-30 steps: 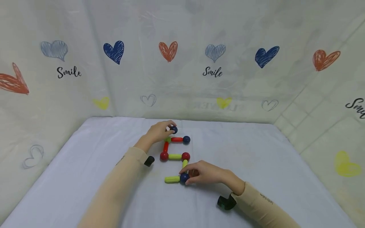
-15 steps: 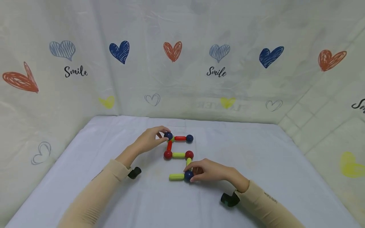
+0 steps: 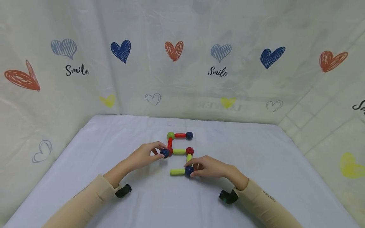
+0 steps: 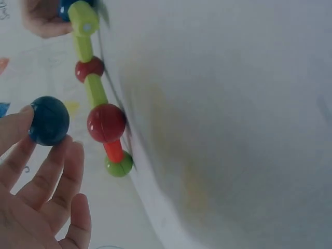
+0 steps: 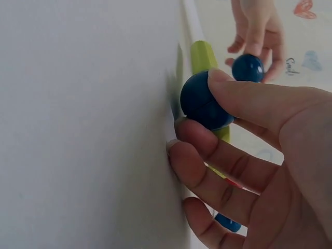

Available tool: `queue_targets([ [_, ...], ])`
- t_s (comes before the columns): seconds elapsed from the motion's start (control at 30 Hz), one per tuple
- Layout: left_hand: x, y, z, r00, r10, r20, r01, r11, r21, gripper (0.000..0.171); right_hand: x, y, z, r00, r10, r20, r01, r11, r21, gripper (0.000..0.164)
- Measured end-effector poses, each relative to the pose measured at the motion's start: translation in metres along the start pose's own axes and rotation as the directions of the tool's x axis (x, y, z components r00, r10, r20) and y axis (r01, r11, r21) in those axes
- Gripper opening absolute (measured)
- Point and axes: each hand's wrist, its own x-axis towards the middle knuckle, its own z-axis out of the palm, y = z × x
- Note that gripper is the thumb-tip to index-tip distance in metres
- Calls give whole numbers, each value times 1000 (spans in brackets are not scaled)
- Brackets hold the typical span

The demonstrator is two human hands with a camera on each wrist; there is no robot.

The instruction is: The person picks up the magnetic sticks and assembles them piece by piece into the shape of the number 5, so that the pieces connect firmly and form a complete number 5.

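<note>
My left hand [image 3: 146, 155] pinches a loose dark blue ball [image 4: 49, 121] between thumb and fingers, held above the cloth beside the left red ball [image 4: 106, 123]. With thumb and fingertips my right hand [image 3: 209, 167] grips the blue corner ball [image 5: 202, 101] at the near end of an S-shaped chain of balls and rods. A yellow-green rod [image 3: 177, 172] points left from that ball, its far end free. Beyond run another yellow-green rod [image 3: 179, 151], the right red ball [image 3: 189, 151], a red rod [image 3: 169, 143], a green ball [image 3: 170, 135] and a far blue ball [image 3: 189, 135].
A white cloth [image 3: 242, 152] covers the table under the chain. Behind it hangs a pale backdrop [image 3: 194, 85] printed with hearts and words. A black wrist device [image 3: 123, 191] sits under the left sleeve, another black device [image 3: 228, 196] under the right.
My left hand has brought the loose blue ball from above the chain's far end down toward me, to beside the left red ball. My right hand keeps its grip on the corner ball.
</note>
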Motion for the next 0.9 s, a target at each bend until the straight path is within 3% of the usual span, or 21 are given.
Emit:
queue_targets([
  [0.27,-5,-3,2,999,-39,3,39,998,-40,28,0,4,-3,1000,4,-22,-4,1000,25,39],
  [0.47,-7,0,5,989,-89,118,97,993,-66,26,0,3,-4,1000,-1,-20,1,1000,20,39],
  [0.6,-9,4,8,983,-75,166,88,993,-73,26,0,3,-3,1000,-1,-24,2,1000,21,38],
  [0.9,-12,4,14,978,-51,202,70,994,-86,23,0,3,-2,999,-9,-39,10,999,37,40],
])
